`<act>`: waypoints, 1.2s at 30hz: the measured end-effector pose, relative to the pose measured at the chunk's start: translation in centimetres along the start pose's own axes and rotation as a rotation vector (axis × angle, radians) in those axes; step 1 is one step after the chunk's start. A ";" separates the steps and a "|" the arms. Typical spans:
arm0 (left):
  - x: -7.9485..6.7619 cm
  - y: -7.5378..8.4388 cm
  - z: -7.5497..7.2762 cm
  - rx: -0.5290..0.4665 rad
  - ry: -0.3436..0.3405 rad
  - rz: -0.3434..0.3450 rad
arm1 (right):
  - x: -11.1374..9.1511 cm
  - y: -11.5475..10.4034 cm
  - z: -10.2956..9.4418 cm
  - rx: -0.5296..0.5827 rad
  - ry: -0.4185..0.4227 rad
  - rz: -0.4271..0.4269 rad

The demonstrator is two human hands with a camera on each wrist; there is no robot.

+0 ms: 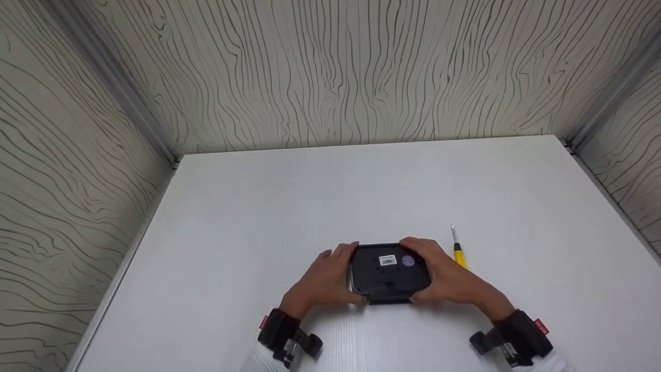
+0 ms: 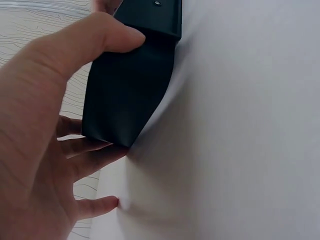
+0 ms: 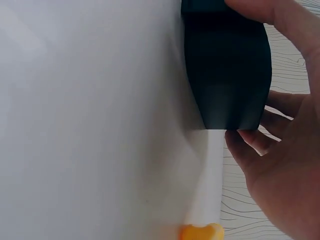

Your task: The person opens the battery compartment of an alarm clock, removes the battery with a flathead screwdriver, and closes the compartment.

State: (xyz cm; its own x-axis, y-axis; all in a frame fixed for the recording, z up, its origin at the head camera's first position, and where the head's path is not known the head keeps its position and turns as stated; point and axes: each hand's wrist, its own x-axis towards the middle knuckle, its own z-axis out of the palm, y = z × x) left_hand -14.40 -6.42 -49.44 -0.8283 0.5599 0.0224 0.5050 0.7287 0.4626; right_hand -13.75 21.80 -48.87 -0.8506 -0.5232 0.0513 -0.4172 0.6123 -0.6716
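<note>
A black plastic device with rounded sides is held between both hands, low in the middle of the head view. Its upper face carries a white barcode label and a round pale sticker. My left hand grips the left end, thumb on the near edge and fingertips at the far edge. The right hand grips the opposite end the same way. Both wrist views show the device's dark side close over the white tabletop. A screw head shows on it in the left wrist view.
Just right of the right hand lies a screwdriver with a yellow handle, its tip pointing away and its handle end hidden behind the hand. Patterned panels enclose the white table at the back and sides.
</note>
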 end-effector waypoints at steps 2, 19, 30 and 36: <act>0.1 0.0 0.1 0.016 0.002 0.003 | -0.1 -0.1 -0.1 0.014 -0.014 0.007; 0.3 0.6 -0.2 0.085 -0.034 -0.026 | 2.3 -6.3 0.5 -0.731 0.017 -0.425; 0.5 0.6 -0.4 0.132 -0.019 0.009 | 2.4 -7.0 0.5 -0.965 -0.001 -0.563; 0.5 0.5 -0.2 0.134 -0.015 0.010 | 1.9 -6.4 1.1 -0.909 0.048 -0.583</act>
State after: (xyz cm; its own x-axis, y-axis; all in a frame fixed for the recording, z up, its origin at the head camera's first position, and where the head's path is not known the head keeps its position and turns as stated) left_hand -14.61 -5.92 -49.02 -0.8198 0.5725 0.0128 0.5420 0.7685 0.3400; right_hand -12.30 16.24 -45.29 -0.4475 -0.8649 0.2275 -0.8262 0.4972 0.2649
